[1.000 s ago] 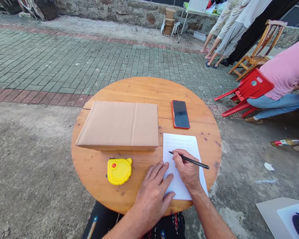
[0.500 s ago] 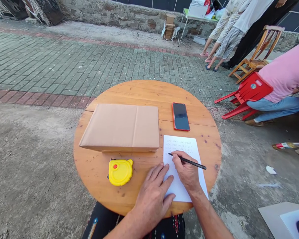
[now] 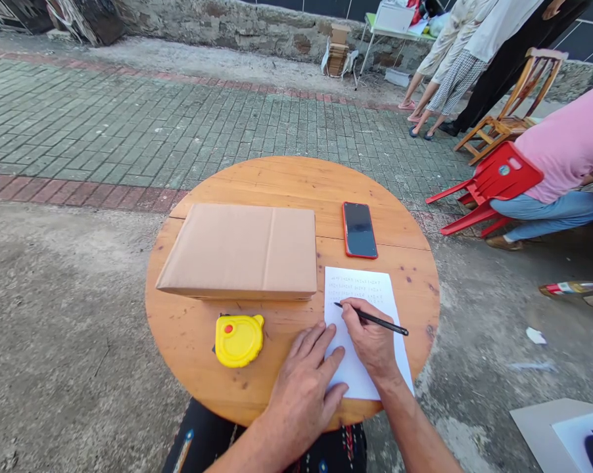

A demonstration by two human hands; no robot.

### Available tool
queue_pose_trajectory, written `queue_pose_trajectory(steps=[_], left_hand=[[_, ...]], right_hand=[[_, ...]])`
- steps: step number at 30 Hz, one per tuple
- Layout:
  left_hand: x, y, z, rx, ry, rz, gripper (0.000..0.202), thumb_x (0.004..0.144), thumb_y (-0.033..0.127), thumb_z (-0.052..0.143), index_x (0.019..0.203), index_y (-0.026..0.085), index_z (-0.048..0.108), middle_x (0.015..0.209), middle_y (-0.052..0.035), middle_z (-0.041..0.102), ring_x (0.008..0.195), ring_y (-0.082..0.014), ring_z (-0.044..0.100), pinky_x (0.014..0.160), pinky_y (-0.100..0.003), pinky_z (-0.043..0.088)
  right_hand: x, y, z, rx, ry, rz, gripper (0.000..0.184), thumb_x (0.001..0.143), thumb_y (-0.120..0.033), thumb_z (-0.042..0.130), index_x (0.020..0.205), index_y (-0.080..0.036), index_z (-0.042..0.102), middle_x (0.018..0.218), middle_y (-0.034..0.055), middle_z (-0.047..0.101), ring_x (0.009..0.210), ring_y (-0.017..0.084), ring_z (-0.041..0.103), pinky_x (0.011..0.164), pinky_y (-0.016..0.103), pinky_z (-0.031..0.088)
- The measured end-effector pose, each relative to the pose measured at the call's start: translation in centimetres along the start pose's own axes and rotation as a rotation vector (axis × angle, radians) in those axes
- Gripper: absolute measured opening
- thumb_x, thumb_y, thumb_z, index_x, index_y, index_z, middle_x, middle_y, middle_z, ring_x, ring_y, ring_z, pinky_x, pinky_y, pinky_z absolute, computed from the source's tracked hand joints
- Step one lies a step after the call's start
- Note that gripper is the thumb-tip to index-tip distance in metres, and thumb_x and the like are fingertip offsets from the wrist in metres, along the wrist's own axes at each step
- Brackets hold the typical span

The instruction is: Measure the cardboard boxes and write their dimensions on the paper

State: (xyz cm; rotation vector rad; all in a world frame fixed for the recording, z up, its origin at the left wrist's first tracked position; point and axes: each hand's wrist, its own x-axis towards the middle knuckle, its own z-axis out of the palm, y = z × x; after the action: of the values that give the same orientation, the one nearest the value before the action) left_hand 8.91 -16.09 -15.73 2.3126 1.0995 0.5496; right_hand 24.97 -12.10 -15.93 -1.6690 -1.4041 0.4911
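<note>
A sheet of white paper lies on the round wooden table, with several rows of small handwriting near its top. My right hand grips a black pen, its tip at the left end of the lowest row. Flat across the paper's left edge rests my left hand, fingers spread and holding nothing. To its left sits a yellow tape measure with a red button. A closed cardboard box is behind the tape measure, and a phone in a red case lies beyond the paper.
On the right, a person in a pink top sits on a red plastic chair. Behind are a wooden chair and several standing people. A bottle lies on the concrete ground. A stone wall runs along the back.
Both hands and the pen stay in nearly the same place on the paper. The view has shifted very slightly.
</note>
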Motion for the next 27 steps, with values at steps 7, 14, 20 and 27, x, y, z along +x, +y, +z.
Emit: queue_pose_trajectory(steps=[7, 14, 20, 27], left_hand=[[-0.08, -0.03, -0.03, -0.002, 0.0, 0.0, 0.043, 0.078, 0.023, 0.069, 0.121, 0.019, 0.064, 0.147, -0.0117, 0.049, 0.133, -0.0338, 0.046, 0.107, -0.057, 0.044], [-0.19, 0.11, -0.14, -0.005, -0.003, 0.003, 0.043, 0.078, 0.022, 0.069, 0.12, 0.018, 0.064, 0.146, -0.0125, 0.049, 0.134, -0.0342, 0.046, 0.107, -0.058, 0.044], [-0.1, -0.01, -0.01, 0.004, -0.004, 0.0, 0.044, 0.078, 0.022, 0.07, 0.121, 0.019, 0.064, 0.147, -0.0115, 0.049, 0.134, -0.0342, 0.046, 0.107, -0.057, 0.044], [-0.07, 0.05, -0.12, 0.013, -0.017, 0.003, 0.044, 0.077, 0.021, 0.07, 0.121, 0.018, 0.064, 0.147, -0.012, 0.049, 0.134, -0.0342, 0.045, 0.106, -0.058, 0.044]], right_hand=[[-0.09, -0.08, -0.19, 0.002, -0.014, 0.009, 0.017, 0.086, -0.028, 0.057, 0.079, -0.02, 0.07, 0.072, 0.0017, 0.073, 0.063, 0.016, 0.066, 0.063, 0.027, 0.054], [0.02, 0.0, -0.25, 0.004, -0.014, 0.011, 0.018, 0.087, -0.028, 0.056, 0.079, -0.02, 0.07, 0.072, 0.0019, 0.073, 0.064, 0.016, 0.066, 0.063, 0.027, 0.054], [-0.24, 0.23, -0.31, 0.024, 0.006, 0.075, 0.019, 0.086, -0.03, 0.056, 0.081, -0.019, 0.07, 0.064, 0.001, 0.069, 0.053, 0.015, 0.061, 0.052, 0.026, 0.051], [-0.21, 0.29, -0.24, 0.018, 0.026, 0.075, 0.019, 0.086, -0.03, 0.056, 0.082, -0.019, 0.07, 0.063, 0.0008, 0.068, 0.051, 0.014, 0.059, 0.051, 0.026, 0.049]])
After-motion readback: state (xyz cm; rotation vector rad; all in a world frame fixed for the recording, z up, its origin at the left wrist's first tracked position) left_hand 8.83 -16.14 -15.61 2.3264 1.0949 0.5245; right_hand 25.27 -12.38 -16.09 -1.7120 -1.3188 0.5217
